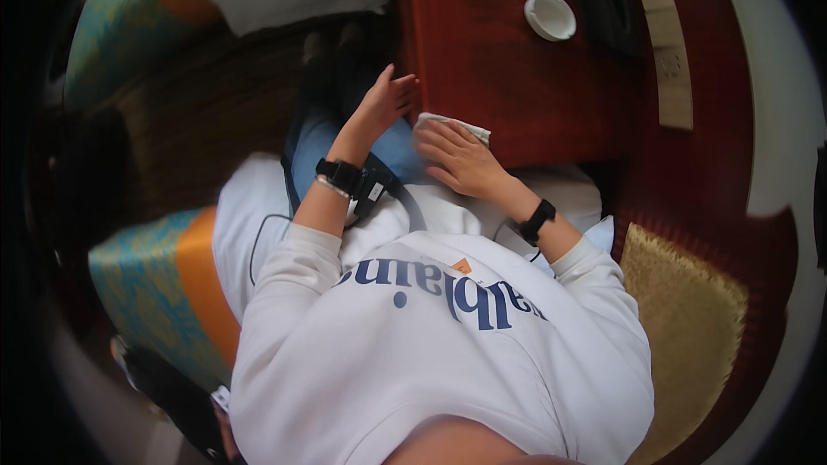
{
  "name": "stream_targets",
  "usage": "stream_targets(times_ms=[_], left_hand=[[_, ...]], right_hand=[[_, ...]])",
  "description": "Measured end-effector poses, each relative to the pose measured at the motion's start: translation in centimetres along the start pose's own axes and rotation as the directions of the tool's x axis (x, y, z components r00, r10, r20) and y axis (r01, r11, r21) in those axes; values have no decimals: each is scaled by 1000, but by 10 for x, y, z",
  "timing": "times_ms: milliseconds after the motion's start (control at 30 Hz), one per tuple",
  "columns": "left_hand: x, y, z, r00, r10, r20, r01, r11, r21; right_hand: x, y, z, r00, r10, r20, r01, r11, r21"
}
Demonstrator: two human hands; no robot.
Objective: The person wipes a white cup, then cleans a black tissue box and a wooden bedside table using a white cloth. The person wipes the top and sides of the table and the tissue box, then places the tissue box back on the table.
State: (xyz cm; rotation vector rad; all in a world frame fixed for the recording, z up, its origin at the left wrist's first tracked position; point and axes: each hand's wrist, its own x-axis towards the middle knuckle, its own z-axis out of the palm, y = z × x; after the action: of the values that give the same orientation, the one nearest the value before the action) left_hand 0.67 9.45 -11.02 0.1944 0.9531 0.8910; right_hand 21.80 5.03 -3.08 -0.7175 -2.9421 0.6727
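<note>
A folded white cloth [478, 132] lies at the near left corner of the dark red wooden table [525, 112]. My right hand [463, 158] holds it there, with fingers stretched across it and slightly blurred. Part of the cloth is hidden under the palm. To the left, my left hand [386, 105] hangs in the air just off the table's side edge. Its fingers are apart and nothing is in them.
On the table stand a round white ashtray [550, 16] and a black object [607, 4] behind it. A light panel with sockets [668, 52] is farther right. Blue-and-orange upholstered seats [164, 280] are at the left, a yellow cushion [680, 327] at the right.
</note>
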Motion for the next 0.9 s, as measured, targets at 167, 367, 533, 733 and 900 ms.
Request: stream_targets(times_ms=[167,367,533,733,900], left_hand=[[-16,5,2,998,41,-47,-43,998,-51],[-13,0,-19,992,84,-98,-92,992,-81],[-11,-12,-25,991,24,-134,-35,996,-77],[-21,-7,-21,988,-10,-156,0,998,-63],[-16,-22,-24,979,-14,-204,-4,996,-90]], right_hand=[[8,3,-20,912,-326,248,318,945,72],[63,69,-33,871,-378,315,389,921,31],[166,158,-80,915,-302,267,340,934,-112],[265,274,-106,951,-275,142,309,867,-392],[306,288,-119,975,-137,175,190,922,-336]])
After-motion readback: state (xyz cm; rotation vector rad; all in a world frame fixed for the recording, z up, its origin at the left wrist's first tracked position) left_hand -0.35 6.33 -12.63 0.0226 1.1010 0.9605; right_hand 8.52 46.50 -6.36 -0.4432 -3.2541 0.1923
